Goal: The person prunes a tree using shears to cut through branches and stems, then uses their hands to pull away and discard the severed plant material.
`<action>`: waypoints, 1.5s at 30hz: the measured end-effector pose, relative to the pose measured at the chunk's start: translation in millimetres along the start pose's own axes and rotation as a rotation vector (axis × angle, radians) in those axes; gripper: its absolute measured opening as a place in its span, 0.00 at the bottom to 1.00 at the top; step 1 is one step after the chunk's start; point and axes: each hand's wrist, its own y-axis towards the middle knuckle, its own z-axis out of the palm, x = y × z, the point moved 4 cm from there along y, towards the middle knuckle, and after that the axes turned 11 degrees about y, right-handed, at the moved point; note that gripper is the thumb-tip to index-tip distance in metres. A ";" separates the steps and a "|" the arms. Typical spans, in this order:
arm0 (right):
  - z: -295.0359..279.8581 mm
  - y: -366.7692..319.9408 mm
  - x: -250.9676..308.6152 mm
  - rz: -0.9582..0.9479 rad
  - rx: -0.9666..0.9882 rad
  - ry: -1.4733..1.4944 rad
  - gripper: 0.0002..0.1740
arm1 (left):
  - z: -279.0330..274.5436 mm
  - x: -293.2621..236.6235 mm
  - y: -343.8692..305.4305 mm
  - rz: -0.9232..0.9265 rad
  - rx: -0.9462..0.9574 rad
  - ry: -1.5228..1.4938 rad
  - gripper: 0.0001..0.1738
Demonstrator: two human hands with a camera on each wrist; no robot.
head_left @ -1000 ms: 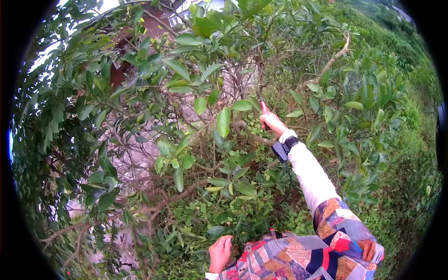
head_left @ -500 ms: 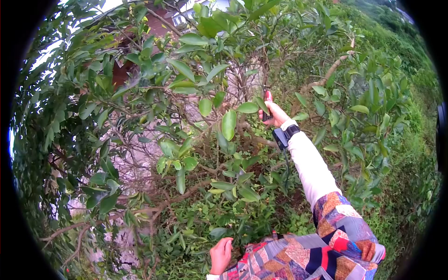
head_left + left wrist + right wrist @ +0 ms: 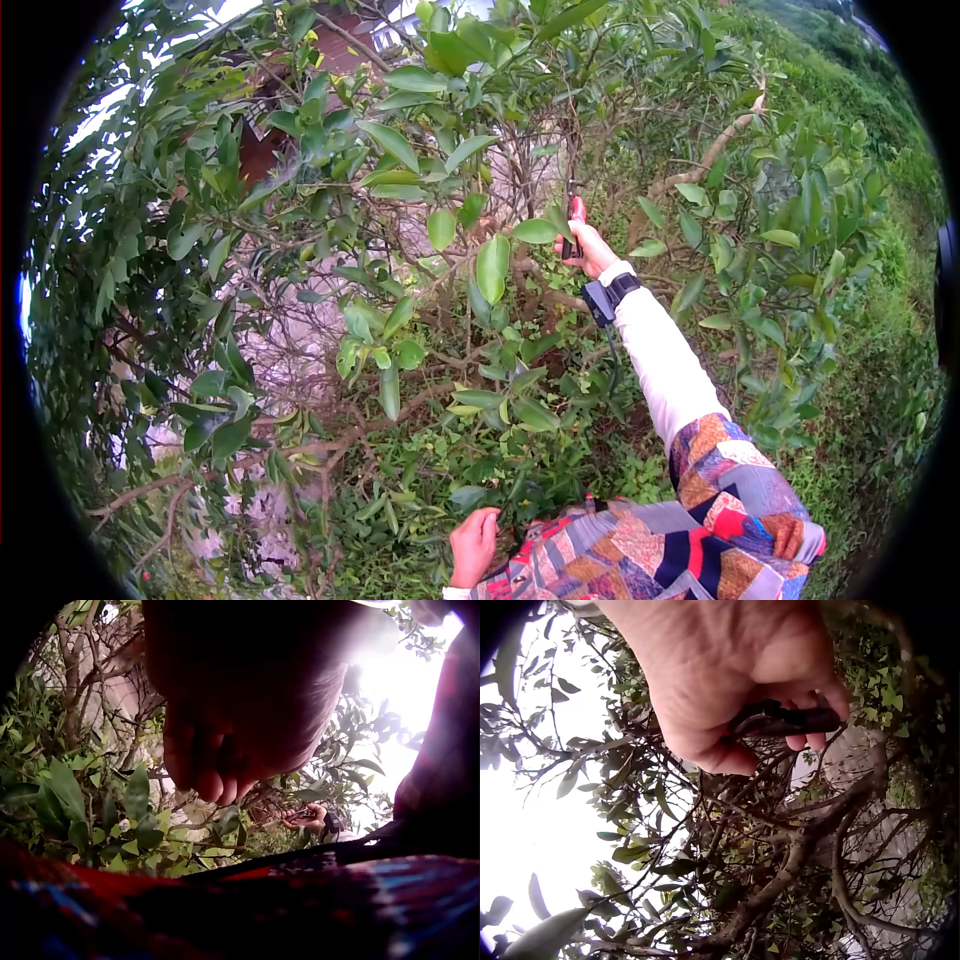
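Observation:
Reaching into the tree, my right hand grips red-and-black handled pruning shears, whose tip points up among thin twigs. In the right wrist view the right hand has its fingers round the dark handles; the blades are hidden there. Down by the patchwork garment, my left hand holds nothing visible, its fingers curled. The left wrist view shows that left hand dark and close, fingers bent, with the garment below it.
Leafy branches surround the right arm. A thick branch rises at the right, and another limb runs across the lower left. Behind the leaves is a building; a grassy slope lies at the right.
The right hand has moved slightly right and up with the shears, whose handles turned more upright, then nearly stopped. The left hand has barely moved.

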 end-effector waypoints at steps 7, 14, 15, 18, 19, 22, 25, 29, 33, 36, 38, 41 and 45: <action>10.2 12.6 5.1 -0.021 0.053 0.220 0.15 | -0.2 -2.0 1.7 -0.003 -0.002 0.005 0.08; -0.8 21.4 0.0 -0.071 0.060 0.213 0.17 | 2.6 2.3 1.8 -0.006 0.012 0.015 0.08; 0.6 17.3 1.1 -0.079 0.060 0.237 0.17 | 2.6 1.9 2.3 -0.007 0.013 0.010 0.08; -6.8 27.6 -2.4 -0.087 0.044 0.248 0.14 | 1.3 -0.2 4.5 -0.012 0.020 0.010 0.08; -12.9 34.4 -6.9 -0.087 0.030 0.234 0.13 | 1.2 -0.5 4.2 -0.015 0.022 0.013 0.08; -14.9 30.5 -4.9 -0.129 0.000 0.219 0.10 | 3.7 0.8 4.6 -0.010 0.019 -0.003 0.08; -0.8 24.9 -6.5 -0.087 0.032 0.292 0.08 | -3.9 -12.6 5.2 0.037 -0.011 0.017 0.08; 14.6 11.5 -29.2 0.041 0.118 0.243 0.14 | -3.5 -11.6 4.5 0.036 -0.038 0.027 0.08; 11.9 -11.3 -63.4 0.106 0.139 0.024 0.17 | -4.8 -4.2 -1.1 0.031 -0.052 0.038 0.08; 11.4 -25.1 -65.4 0.124 0.120 -0.009 0.16 | -4.3 -0.7 -2.2 0.045 -0.038 0.063 0.08; 9.0 -27.0 -58.1 0.054 0.128 -0.133 0.17 | -1.9 3.7 -2.5 0.042 -0.014 0.060 0.08; 11.2 -29.0 -39.9 -0.242 0.103 -0.334 0.23 | 6.8 13.2 -0.8 -0.022 0.052 0.017 0.08; 17.1 -35.2 -18.8 -0.165 0.060 -0.796 0.27 | 7.9 2.3 5.6 -0.013 0.092 0.003 0.08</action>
